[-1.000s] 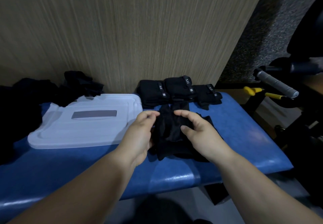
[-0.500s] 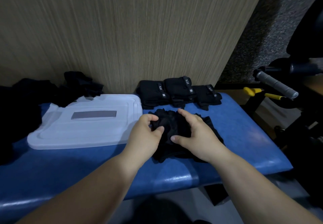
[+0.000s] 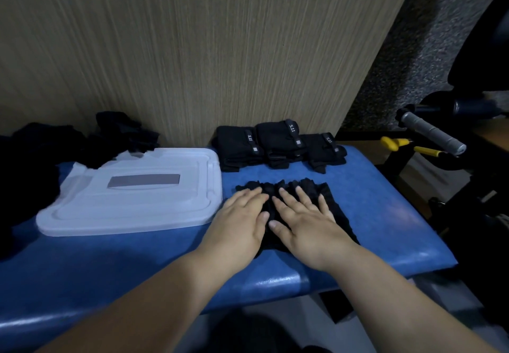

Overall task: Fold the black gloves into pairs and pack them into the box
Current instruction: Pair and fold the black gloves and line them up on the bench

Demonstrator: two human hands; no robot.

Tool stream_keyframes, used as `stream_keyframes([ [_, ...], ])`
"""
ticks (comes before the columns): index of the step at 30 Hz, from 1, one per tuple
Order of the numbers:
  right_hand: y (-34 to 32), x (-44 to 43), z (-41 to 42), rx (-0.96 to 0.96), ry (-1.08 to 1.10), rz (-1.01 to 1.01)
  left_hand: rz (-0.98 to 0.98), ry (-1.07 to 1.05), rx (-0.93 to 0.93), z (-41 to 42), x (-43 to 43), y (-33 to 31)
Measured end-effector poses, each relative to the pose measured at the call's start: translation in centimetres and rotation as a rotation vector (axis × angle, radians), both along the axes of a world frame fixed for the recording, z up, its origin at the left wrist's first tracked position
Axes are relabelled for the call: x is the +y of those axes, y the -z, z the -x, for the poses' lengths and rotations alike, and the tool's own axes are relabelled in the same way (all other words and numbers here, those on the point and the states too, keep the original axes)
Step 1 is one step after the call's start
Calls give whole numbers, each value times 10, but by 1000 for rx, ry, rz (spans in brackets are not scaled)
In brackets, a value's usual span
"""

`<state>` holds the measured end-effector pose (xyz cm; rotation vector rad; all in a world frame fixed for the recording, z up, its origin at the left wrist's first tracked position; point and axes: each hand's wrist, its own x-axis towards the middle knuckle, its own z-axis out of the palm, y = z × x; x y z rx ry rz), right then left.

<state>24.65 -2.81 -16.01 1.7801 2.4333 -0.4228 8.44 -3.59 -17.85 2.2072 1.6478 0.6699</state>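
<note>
A pair of black gloves [image 3: 332,201] lies flat on the blue padded bench [image 3: 380,215], finger ends pointing toward the wall. My left hand [image 3: 241,221] and my right hand [image 3: 308,221] lie side by side on top of the gloves, palms down with straight fingers pressing them flat. Behind them, against the wall, three folded black glove bundles [image 3: 278,146] with grey labels sit in a row. A heap of loose black gloves [image 3: 121,137] lies at the back left.
A white plastic box lid [image 3: 132,195] lies flat on the bench left of my hands. A wood-grain wall panel [image 3: 192,49] rises behind the bench. Exercise equipment with a grey handle [image 3: 432,135] and yellow knobs [image 3: 396,143] stands to the right.
My hands held the gloves bunched up between curled fingers; now the gloves are spread flat on the bench and both hands have opened and press down on them.
</note>
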Motion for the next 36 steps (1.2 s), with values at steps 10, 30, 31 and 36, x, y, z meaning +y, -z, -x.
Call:
stream_keyframes([
  [10,-18,6,-22,233,198,-260,152,96,251,4,-1,2],
  [30,-27,24,-72,753,671,122,179,151,309,3,-3,2],
  [31,-29,24,-73,817,681,139,185,157,311,2,-3,1],
  [36,-36,24,-66,1070,688,234,205,167,308,1,-2,0],
])
